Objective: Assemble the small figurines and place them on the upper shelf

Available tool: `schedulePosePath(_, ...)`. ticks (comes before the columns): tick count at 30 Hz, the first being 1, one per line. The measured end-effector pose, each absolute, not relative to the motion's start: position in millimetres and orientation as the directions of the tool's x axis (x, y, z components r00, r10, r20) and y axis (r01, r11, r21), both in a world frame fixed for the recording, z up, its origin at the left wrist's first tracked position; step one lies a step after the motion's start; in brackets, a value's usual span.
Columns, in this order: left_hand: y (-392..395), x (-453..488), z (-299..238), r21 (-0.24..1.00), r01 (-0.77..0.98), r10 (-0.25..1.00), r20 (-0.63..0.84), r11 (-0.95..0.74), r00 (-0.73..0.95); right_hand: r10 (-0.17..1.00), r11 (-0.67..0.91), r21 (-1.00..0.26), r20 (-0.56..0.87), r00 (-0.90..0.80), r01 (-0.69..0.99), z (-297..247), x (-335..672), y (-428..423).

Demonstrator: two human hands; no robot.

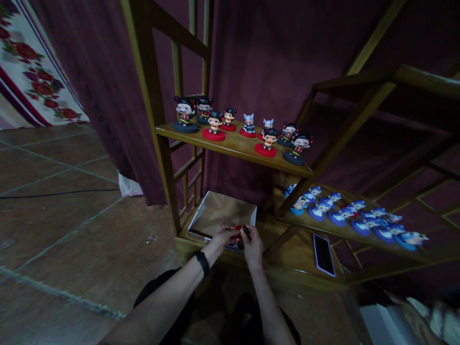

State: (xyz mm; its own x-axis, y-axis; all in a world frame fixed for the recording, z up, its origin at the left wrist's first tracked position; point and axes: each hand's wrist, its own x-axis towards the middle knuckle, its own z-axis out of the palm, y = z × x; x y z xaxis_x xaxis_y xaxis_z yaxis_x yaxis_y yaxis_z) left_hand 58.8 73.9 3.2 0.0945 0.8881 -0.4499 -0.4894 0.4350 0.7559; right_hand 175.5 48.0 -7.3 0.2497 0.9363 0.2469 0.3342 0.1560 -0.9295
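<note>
Both of my hands meet over the front edge of an open cardboard box (223,213) on the lowest shelf. My left hand (223,235), with a black band on its wrist, is closed around a small red piece, apparently a figurine's base. My right hand (252,245) pinches a small dark part right beside it; the two pieces touch or nearly touch. The fingers hide most of both pieces.
A wooden shelf (237,146) above carries several black-haired figurines on red and dark bases (265,141). A lower shelf on the right holds several blue figurines (354,215). A phone (323,254) lies flat near the box. A dark red curtain hangs behind; tiled floor lies left.
</note>
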Motion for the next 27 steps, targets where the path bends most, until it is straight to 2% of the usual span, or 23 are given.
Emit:
schedulePosePath(3,75,61,4,0.763,-0.495,0.901,-0.418,0.416,0.113,0.944,0.152,-0.965,0.206,0.257,0.212,-11,175,52)
schedulePosePath(7,74,64,8,0.749,-0.567,0.931,-0.352,0.343,0.098,0.922,0.103,-0.994,0.107,0.371,0.033,-12,175,54)
schedulePosePath(12,70,66,9,0.734,-0.556,0.916,-0.368,0.391,0.158,0.972,0.025,-0.981,-0.021,0.235,-0.191,-6,173,52)
schedulePosePath(18,70,64,13,0.783,-0.458,0.907,-0.365,0.422,0.211,0.968,-0.06,-0.954,-0.128,0.216,-0.295,-1,174,48)
schedulePosePath(27,61,60,21,0.931,-0.272,0.964,-0.205,0.245,0.168,0.985,-0.031,-0.934,-0.088,0.147,-0.356,-1,172,39)
